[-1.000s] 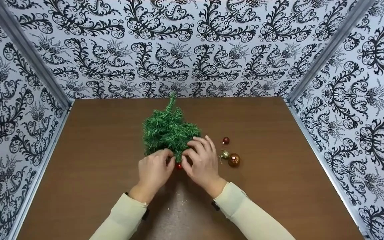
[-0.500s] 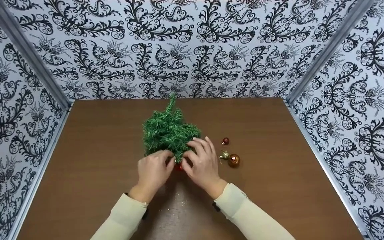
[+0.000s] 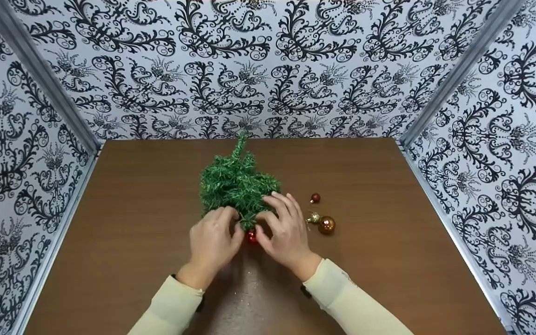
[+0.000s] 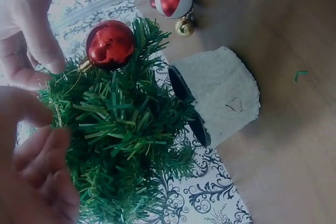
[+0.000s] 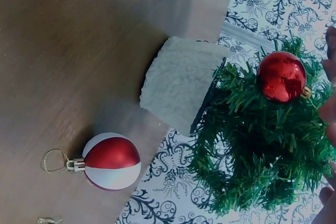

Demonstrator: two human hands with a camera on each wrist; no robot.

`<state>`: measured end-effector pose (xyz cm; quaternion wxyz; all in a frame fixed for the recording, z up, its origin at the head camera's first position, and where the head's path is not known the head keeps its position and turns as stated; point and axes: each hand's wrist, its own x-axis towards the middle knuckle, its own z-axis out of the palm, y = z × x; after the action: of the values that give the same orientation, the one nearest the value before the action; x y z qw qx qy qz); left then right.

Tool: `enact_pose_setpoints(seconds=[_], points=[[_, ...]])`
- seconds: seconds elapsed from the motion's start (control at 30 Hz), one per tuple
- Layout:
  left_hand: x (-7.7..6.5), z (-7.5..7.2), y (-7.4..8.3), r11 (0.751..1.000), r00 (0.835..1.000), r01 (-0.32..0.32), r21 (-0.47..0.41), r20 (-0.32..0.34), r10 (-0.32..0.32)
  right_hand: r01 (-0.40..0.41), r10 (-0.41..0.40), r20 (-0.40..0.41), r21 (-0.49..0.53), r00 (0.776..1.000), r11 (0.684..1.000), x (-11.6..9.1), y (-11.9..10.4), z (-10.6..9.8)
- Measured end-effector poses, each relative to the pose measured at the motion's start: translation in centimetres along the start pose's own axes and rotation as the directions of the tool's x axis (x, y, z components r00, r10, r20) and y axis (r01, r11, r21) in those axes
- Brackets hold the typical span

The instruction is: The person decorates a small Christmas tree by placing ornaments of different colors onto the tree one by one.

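A small artificial Christmas tree with green tinsel branches stands on the table, its base wrapped in whitish fleecy cloth. A shiny red bauble hangs from a front branch by a gold string. My left hand is at the left of that branch, thumb and forefinger apart, fingertips right by the string. On the other side my right hand has its thumb and forefinger spread at the branch tip, its other fingers over the foliage. The bauble shows between both thumbs in the head view.
Right of the tree lie a small dark red bauble, a small gold one and a larger ball, which shows red and white stripes in the wrist views. Patterned walls bound the brown table.
My left thumb and forefinger have parted from their pinch, and the right ones have spread slightly. The red bauble now shows more fully below the branch. The loose baubles stay put.
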<state>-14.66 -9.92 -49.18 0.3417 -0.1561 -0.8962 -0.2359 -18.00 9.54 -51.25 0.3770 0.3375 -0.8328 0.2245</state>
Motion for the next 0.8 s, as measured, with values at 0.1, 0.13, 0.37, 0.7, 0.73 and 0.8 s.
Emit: enact_pose_setpoints(seconds=[0.1,0.13,0.37,0.7,0.73,0.8], points=[[0.4,-0.3,0.0,0.997,0.996,-0.069,-0.022,-0.055,0.067,0.007,-0.006,-0.018,0.035,1.0,0.999,-0.3,0.2,-0.5],[0.6,-0.3,0.0,0.995,0.994,-0.091,-0.027,-0.06,0.09,0.007,-0.006,-0.021,0.043,1.0,0.999,-0.5,0.4,-0.8],[1.6,-0.3,-0.3,0.985,0.979,-0.17,0.022,0.116,0.166,-0.121,0.118,0.06,0.06,0.991,0.991,-3.1,3.3,-2.8],[1.5,0.4,0.2,0.989,0.973,-0.141,0.042,0.189,0.131,-0.311,0.329,0.378,-0.11,0.865,0.944,-7.8,8.1,-4.6],[1.5,0.4,0.2,0.989,0.974,-0.14,0.043,0.186,0.13,-0.315,0.335,0.377,-0.116,0.863,0.942,-8.2,8.6,-4.6],[1.6,0.6,0.4,0.989,0.975,-0.141,0.039,0.181,0.132,-0.331,0.359,0.358,-0.137,0.862,0.934,-8.8,9.6,-4.8]])
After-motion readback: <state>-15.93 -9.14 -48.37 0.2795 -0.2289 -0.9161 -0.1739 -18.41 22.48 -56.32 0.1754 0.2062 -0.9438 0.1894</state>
